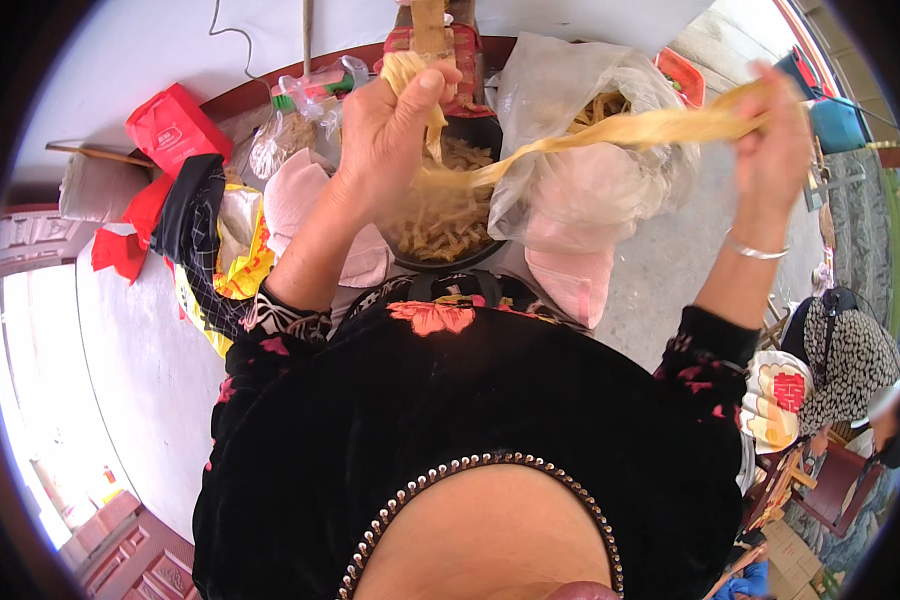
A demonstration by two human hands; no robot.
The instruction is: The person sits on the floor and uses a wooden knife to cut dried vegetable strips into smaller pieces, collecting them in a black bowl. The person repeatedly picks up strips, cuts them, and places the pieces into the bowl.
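Long, flat, yellowish dried strips [630, 129] stretch between my raised hands, partly blurred. My left hand [386, 127] is closed on a folded bundle of them above a dark round basin [450, 262]. Out to the right, my right hand [774, 124] grips the far end of the stretched strip. Short brown-yellow pieces [442, 232] lie in the basin. Just beyond the basin, a wooden board [429, 30] stands over a bench covered with red cloth [480, 75]. What the strips are made of cannot be told.
A large clear plastic bag [540, 82] with darker strips stands right of the basin. Pink cloths [570, 277] flank the basin. Red bags [176, 131] and a yellow bag [247, 255] are at left. Another person [844, 360] sits at far right, near an orange-red basket [682, 71].
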